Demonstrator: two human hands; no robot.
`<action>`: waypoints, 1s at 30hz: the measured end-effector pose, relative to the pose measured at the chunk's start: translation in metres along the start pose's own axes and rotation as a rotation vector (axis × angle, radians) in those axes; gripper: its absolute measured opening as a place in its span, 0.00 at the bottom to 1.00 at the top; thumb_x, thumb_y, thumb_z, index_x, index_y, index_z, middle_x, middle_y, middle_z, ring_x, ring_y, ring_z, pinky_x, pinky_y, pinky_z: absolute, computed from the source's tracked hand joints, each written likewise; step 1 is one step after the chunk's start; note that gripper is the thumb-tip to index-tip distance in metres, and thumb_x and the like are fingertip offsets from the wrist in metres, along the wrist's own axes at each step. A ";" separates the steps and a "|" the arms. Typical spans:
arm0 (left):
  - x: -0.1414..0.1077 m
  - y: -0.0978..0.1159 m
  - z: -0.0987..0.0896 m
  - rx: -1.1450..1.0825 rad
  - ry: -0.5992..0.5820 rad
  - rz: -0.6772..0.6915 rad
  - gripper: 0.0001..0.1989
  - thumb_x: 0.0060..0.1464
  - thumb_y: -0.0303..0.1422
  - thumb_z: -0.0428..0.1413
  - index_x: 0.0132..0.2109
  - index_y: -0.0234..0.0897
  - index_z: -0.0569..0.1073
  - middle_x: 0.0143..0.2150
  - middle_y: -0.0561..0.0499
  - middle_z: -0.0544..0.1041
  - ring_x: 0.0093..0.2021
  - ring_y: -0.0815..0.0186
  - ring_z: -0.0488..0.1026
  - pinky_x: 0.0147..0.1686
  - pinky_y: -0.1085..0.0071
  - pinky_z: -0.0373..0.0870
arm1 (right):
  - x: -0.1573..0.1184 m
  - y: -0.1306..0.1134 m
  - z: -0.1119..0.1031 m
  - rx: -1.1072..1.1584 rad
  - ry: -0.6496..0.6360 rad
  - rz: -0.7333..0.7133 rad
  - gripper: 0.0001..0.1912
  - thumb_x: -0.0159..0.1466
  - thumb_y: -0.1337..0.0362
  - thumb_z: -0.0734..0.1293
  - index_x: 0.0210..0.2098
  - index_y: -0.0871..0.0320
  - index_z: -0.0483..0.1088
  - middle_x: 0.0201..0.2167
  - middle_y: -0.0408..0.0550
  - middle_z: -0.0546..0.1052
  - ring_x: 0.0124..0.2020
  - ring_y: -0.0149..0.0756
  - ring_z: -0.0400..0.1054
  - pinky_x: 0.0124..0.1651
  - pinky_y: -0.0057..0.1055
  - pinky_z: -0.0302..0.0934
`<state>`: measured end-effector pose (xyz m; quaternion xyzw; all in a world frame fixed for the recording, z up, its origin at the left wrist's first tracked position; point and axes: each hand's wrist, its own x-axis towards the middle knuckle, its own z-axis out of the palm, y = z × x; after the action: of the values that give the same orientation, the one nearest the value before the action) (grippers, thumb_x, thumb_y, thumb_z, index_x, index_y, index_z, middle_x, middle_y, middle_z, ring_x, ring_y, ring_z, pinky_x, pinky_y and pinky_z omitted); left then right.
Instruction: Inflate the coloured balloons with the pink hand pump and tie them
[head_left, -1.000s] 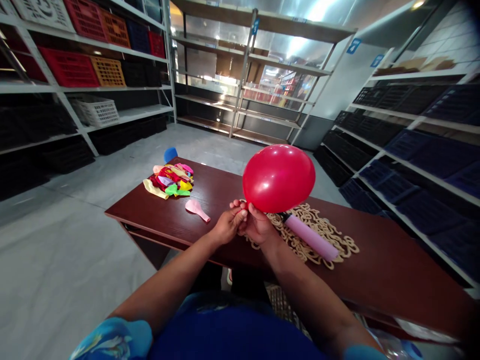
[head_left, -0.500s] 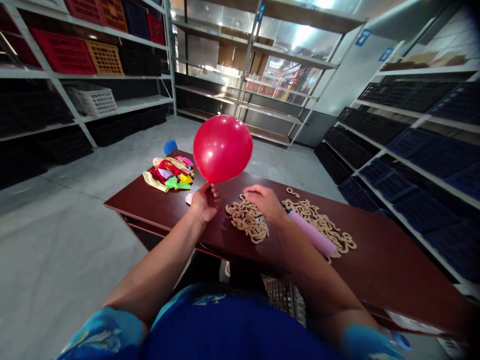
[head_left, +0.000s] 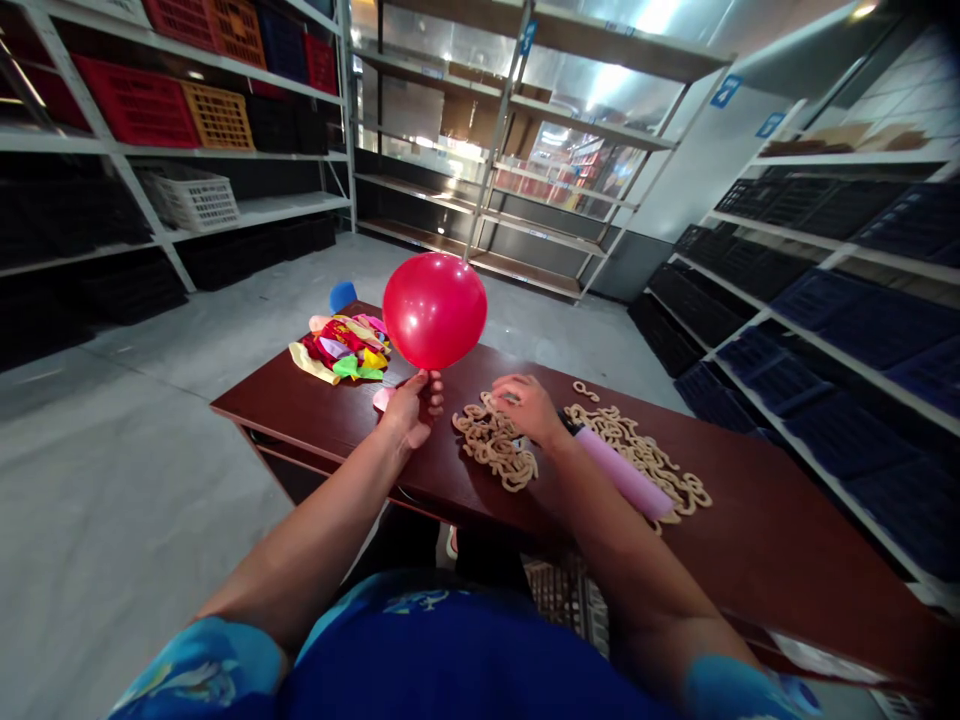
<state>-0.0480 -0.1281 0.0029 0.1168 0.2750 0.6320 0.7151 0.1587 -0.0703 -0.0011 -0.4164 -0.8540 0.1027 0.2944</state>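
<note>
An inflated red balloon (head_left: 435,310) stands upright above the table, its neck pinched in the fingers of my left hand (head_left: 412,408). My right hand (head_left: 527,408) is over the far edge of a pile of tan curled pieces (head_left: 499,455). Its thumb and fingers are bent together, with a small greyish thing between them that I cannot make out. Beside that wrist lies a pink cylinder (head_left: 626,472) with a dark end, against a second heap of tan curled pieces (head_left: 637,440). A pale pink flat piece (head_left: 383,398) lies by my left hand.
Uninflated balloons (head_left: 349,350) in several colours lie at the left end of the brown table (head_left: 277,410). One tan curled piece (head_left: 585,391) sits apart near the far edge. A blue object (head_left: 343,296) shows behind the table. Shelves with crates (head_left: 199,200) stand around.
The balloon has come down slightly and looks a little smaller, still in my left hand. The fingers of my right hand, straighter before, have curled together over the tan pile.
</note>
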 end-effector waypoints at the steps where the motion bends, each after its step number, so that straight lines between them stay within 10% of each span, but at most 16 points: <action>1: 0.000 -0.001 0.002 0.017 0.002 0.005 0.06 0.55 0.29 0.48 0.33 0.31 0.66 0.24 0.52 0.67 0.16 0.78 0.58 0.13 0.82 0.50 | 0.002 -0.005 -0.006 0.065 0.023 0.046 0.07 0.57 0.61 0.64 0.30 0.56 0.72 0.36 0.46 0.75 0.38 0.34 0.66 0.44 0.33 0.58; 6: 0.001 -0.009 0.021 0.109 -0.031 0.005 0.06 0.56 0.29 0.48 0.35 0.30 0.68 0.30 0.47 0.73 0.15 0.79 0.56 0.12 0.82 0.51 | 0.009 -0.035 -0.027 0.208 -0.037 0.118 0.11 0.58 0.56 0.63 0.33 0.56 0.71 0.29 0.43 0.75 0.29 0.30 0.67 0.34 0.28 0.59; 16: -0.001 -0.033 0.030 0.209 -0.029 0.061 0.06 0.54 0.29 0.51 0.33 0.29 0.68 0.23 0.50 0.70 0.20 0.72 0.67 0.22 0.74 0.67 | 0.012 -0.069 -0.024 -0.070 0.018 -0.213 0.10 0.60 0.67 0.61 0.38 0.53 0.72 0.35 0.45 0.74 0.38 0.32 0.66 0.43 0.30 0.58; 20: -0.002 -0.028 0.021 0.122 -0.001 0.069 0.05 0.53 0.29 0.52 0.32 0.30 0.69 0.24 0.50 0.70 0.20 0.74 0.66 0.23 0.75 0.67 | -0.004 -0.068 -0.004 0.074 0.177 0.026 0.12 0.61 0.60 0.61 0.42 0.55 0.69 0.35 0.48 0.75 0.34 0.33 0.68 0.39 0.30 0.60; 23: -0.003 -0.019 0.013 0.070 -0.026 0.030 0.05 0.52 0.29 0.53 0.32 0.29 0.70 0.25 0.51 0.68 0.20 0.75 0.65 0.21 0.77 0.65 | -0.019 -0.057 0.009 0.233 -0.034 0.180 0.15 0.61 0.56 0.59 0.44 0.55 0.67 0.31 0.44 0.75 0.26 0.30 0.67 0.31 0.28 0.61; 26: -0.001 -0.011 0.005 0.078 -0.029 0.032 0.06 0.49 0.30 0.56 0.32 0.29 0.70 0.24 0.53 0.66 0.19 0.77 0.61 0.19 0.80 0.60 | -0.024 -0.041 0.005 0.195 -0.168 0.144 0.12 0.60 0.55 0.61 0.36 0.55 0.71 0.27 0.43 0.73 0.27 0.31 0.66 0.32 0.29 0.60; 30: 0.006 -0.011 -0.005 0.284 0.041 0.100 0.10 0.45 0.34 0.59 0.31 0.29 0.71 0.22 0.54 0.64 0.18 0.78 0.57 0.17 0.80 0.54 | -0.018 -0.040 -0.028 -0.077 -0.012 0.030 0.12 0.61 0.57 0.60 0.31 0.55 0.72 0.29 0.44 0.71 0.31 0.31 0.65 0.35 0.29 0.58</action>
<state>-0.0417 -0.1247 -0.0087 0.2174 0.3701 0.6237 0.6532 0.1580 -0.1113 0.0302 -0.4395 -0.8528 0.0768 0.2715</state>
